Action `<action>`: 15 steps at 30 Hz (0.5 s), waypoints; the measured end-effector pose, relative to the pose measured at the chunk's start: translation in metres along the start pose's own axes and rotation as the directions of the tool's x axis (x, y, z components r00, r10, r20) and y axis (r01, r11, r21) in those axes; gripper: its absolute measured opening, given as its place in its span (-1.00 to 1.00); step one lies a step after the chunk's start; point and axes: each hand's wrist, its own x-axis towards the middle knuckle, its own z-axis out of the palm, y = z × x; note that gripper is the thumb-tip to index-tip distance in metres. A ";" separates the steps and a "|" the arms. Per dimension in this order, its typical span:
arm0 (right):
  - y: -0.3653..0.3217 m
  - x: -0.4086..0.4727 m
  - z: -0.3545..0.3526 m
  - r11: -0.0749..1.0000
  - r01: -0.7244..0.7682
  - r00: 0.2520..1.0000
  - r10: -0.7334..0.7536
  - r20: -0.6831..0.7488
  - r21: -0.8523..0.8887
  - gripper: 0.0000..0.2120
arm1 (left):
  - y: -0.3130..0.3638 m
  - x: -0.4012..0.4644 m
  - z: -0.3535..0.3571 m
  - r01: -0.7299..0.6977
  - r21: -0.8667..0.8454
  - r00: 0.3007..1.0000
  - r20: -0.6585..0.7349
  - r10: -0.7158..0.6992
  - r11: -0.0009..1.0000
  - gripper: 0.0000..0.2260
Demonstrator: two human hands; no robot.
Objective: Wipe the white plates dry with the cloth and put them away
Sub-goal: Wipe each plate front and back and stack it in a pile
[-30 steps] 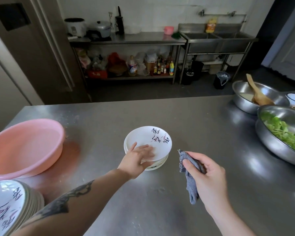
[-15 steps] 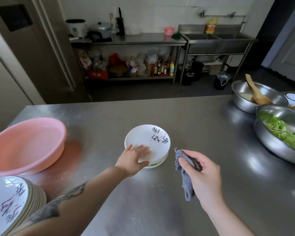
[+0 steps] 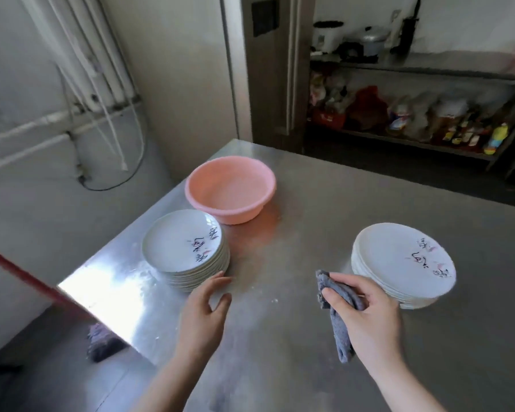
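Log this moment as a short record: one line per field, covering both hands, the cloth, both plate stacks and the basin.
left hand: left hand open, fingers reaching toward the left stack, holding nothing
right hand: right hand holds the grey cloth in a pinch grip, cloth hanging down
left stack: taller stack of white plates near the table's left edge
right stack: shorter stack of white plates just beyond the right hand
basin: pink basin behind the left stack, upright
surface: steel table
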 end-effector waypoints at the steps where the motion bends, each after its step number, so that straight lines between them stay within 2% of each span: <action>1: -0.003 0.000 0.016 1.000 0.014 0.999 -0.014 0.042 0.003 -0.71 | -0.008 -0.001 -0.019 0.038 0.016 0.998 -0.054 -0.037 0.999 -0.67; 5: -0.016 -0.009 0.070 0.996 0.092 0.982 -0.091 0.167 0.000 -0.74 | -0.037 0.004 -0.084 0.175 -0.023 0.955 -0.241 -0.175 0.984 -0.75; 8: -0.018 -0.011 0.099 0.990 0.138 0.971 -0.127 0.202 -0.042 -0.75 | -0.055 0.022 -0.111 0.232 -0.040 0.924 -0.302 -0.234 0.972 -0.80; 12: -0.018 -0.002 0.148 0.992 0.111 0.980 -0.099 0.173 -0.061 -0.75 | -0.079 0.063 -0.129 0.236 -0.039 0.935 -0.264 -0.237 0.971 -0.83; 15: -0.021 0.001 0.192 0.993 0.076 0.989 -0.063 0.136 -0.091 -0.75 | -0.095 0.098 -0.140 0.194 -0.011 0.969 -0.151 -0.193 0.981 -0.88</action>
